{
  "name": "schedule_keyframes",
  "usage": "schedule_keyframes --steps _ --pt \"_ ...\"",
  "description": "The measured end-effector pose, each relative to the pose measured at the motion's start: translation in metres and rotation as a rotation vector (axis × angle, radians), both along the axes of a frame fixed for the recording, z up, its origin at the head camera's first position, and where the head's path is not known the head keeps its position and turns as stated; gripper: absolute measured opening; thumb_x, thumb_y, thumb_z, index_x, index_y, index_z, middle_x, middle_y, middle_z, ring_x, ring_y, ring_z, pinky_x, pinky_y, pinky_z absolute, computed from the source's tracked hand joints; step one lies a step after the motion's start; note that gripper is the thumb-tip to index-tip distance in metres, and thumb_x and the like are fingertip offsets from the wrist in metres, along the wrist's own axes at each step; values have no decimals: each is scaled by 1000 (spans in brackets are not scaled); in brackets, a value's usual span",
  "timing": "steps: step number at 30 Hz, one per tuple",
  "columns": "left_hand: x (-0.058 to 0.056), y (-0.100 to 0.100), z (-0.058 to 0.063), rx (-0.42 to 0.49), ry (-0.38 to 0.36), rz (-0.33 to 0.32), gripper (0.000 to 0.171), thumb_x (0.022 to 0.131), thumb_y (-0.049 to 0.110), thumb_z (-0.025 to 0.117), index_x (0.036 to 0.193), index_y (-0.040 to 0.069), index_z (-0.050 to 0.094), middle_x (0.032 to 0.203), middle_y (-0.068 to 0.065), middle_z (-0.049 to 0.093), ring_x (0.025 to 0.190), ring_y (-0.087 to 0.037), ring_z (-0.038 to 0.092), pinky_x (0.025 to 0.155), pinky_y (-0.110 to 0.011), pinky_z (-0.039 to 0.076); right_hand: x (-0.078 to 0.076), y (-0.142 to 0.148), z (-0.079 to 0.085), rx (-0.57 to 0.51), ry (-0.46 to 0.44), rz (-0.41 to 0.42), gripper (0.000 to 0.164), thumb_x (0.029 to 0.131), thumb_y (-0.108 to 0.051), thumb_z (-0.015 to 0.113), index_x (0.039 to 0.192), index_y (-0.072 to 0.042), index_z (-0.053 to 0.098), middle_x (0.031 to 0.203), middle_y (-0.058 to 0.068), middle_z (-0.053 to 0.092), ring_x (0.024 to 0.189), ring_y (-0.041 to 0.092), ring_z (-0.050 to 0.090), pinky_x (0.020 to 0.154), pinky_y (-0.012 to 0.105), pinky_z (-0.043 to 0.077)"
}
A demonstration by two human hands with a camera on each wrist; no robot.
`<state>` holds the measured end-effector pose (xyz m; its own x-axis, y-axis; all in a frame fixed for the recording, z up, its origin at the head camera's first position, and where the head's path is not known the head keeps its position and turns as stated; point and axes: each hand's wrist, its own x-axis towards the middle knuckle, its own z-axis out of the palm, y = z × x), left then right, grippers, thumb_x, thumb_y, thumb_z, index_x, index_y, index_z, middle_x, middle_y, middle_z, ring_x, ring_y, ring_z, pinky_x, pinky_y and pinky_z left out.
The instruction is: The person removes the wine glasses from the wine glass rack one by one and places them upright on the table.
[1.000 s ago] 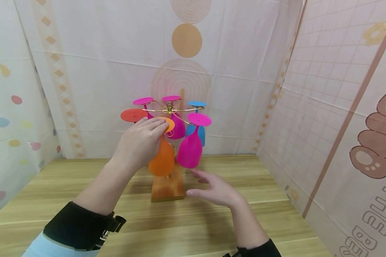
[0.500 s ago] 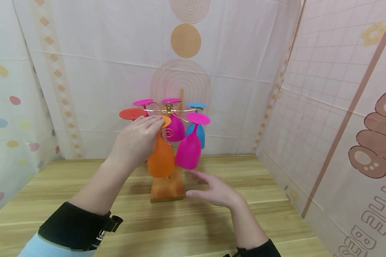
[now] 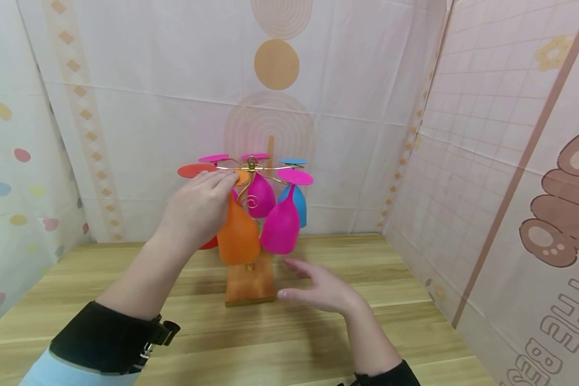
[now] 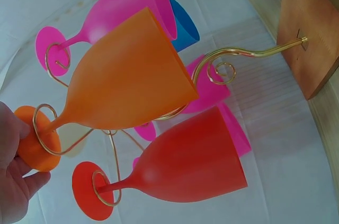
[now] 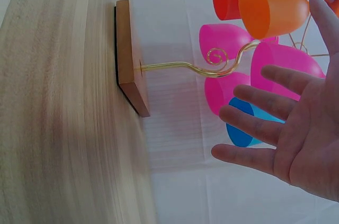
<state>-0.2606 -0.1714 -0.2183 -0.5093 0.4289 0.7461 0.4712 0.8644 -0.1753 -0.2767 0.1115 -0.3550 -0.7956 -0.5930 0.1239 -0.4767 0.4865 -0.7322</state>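
Note:
Upside-down goblets hang by their feet from a gold wire rack [image 3: 252, 167]. My left hand [image 3: 198, 206] pinches the foot of the orange goblet [image 3: 238, 230] at the rack's near side; in the left wrist view thumb and fingers grip the disc's edge, and its stem sits in a wire loop [image 4: 45, 108]. Beside it hangs a red goblet [image 4: 185, 160], partly behind my left hand in the head view. My right hand [image 3: 323, 287], fingers spread and holding nothing, is just below the near pink goblet [image 3: 282, 228].
The rack's curved gold stem [image 5: 180, 65] rises from a wooden block base [image 3: 250, 287] on the wood-grain table [image 3: 251, 348]. A blue goblet [image 3: 296, 203] and more pink ones hang farther back. Patterned cloth walls [image 3: 173, 134] enclose the back and sides.
My left hand has drawn slightly left with the orange goblet, and more of the red bowl shows below it. The right hand stays nearly still. The head view shifts a little.

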Motion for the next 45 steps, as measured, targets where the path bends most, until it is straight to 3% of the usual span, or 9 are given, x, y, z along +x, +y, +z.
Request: schedule_keyframes --steps 9,20,26,30,34,45 --pt "-2 -2 10 29 10 7 35 94 -2 65 129 -7 64 126 -23 67 121 -39 62 104 -51 48 -2 -1 -1 -3 20 4 77 89 -55 73 154 -23 47 150 -5 52 134 26 51 103 43 49" --pt "-4 -3 24 68 -172 93 39 98 6 63 136 -1 60 132 -19 65 123 -38 60 99 -54 52 -3 -2 -2 10 22 -2 78 89 -57 72 154 -23 46 150 -8 52 133 21 51 104 43 48" --pt "-7 3 31 75 -271 122 42 102 11 59 144 5 56 140 -17 59 135 -35 51 102 -54 49 -3 1 -3 6 26 -2 77 89 -56 72 154 -24 46 151 -5 50 134 22 50 106 45 46" --pt "-11 8 34 64 -304 128 41 104 11 56 144 4 55 142 -16 58 138 -34 47 107 -53 45 -2 3 -5 2 23 -6 76 89 -56 72 154 -25 46 151 -4 50 135 23 50 106 47 46" --pt "-14 11 34 59 -319 139 42 104 12 56 145 5 55 142 -15 59 136 -35 48 104 -53 48 -3 4 -7 5 27 -12 75 90 -56 72 154 -25 47 151 -3 51 134 23 51 106 46 46" --pt "-18 19 42 113 -367 112 43 106 14 50 148 6 53 145 -15 56 139 -34 45 108 -53 44 -3 4 -5 19 26 -19 76 89 -57 71 154 -27 46 150 -5 51 133 21 51 104 45 47"
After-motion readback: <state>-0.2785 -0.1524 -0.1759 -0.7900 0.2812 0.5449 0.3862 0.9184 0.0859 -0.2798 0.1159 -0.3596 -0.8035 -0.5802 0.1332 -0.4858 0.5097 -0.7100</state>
